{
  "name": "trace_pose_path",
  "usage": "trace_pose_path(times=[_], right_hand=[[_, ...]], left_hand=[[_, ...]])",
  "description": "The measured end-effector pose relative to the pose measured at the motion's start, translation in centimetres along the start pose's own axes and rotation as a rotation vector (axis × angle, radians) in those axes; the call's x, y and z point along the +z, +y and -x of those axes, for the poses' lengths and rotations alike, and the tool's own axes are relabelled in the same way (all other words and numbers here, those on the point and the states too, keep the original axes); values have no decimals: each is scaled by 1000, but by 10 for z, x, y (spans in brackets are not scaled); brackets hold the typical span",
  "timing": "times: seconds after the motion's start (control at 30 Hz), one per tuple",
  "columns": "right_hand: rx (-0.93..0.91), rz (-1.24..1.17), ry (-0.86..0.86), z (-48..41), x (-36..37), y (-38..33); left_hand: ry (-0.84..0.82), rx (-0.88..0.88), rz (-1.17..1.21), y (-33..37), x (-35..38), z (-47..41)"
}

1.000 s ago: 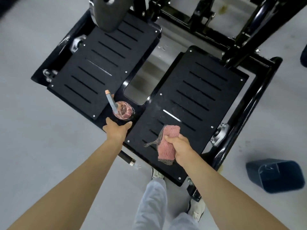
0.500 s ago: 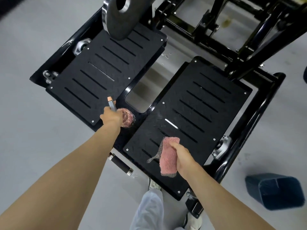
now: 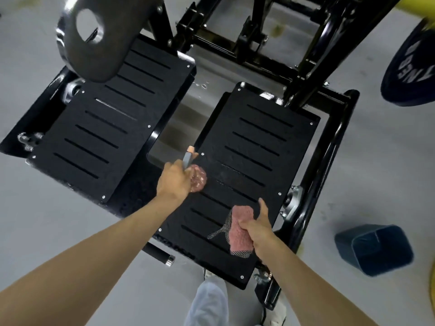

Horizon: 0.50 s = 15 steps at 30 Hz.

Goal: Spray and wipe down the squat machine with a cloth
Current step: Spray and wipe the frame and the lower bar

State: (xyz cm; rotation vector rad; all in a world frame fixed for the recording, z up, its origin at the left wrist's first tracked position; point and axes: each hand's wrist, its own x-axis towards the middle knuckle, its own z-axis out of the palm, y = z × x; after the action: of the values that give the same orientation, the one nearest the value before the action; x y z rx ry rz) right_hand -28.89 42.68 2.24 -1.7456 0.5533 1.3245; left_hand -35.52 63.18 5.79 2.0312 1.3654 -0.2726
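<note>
Footplates (image 3: 259,137) — black, slotted, grey floor (image 3: 58,220), blue bin (image 3: 374,250) at right

The left grip (image 3: 174,182) holds a clear pink spray bottle (image 3: 199,179) over the black slotted right footplate (image 3: 259,147) of the squat machine (image 3: 327,161). The right grip (image 3: 257,228) clutches a pink mesh-backed cloth (image 3: 240,234) above that plate's near end.

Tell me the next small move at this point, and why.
Probably squeeze the spray bottle: the left hand grips it above the right foot plate, while the right hand holds the cloth bunched over the plate's near end, seemingly ready to wipe.
</note>
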Motion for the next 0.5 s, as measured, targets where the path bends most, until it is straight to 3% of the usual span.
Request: trace_pose_path(times=[0.07, 0.17, 0.27, 0.5], right_hand=[[-53, 13, 11, -1, -6, -7], [9, -5, -2, -14, -25, -18], [73, -213, 58, -25, -45, -34], [-39, -725, 12, -19, -88, -68]], left_hand=[[-102, 107, 105, 25, 6, 5], [-216, 246, 196, 72, 12, 18], [-252, 362, 158, 119, 11, 35], [-306, 543, 125, 198, 26, 64]])
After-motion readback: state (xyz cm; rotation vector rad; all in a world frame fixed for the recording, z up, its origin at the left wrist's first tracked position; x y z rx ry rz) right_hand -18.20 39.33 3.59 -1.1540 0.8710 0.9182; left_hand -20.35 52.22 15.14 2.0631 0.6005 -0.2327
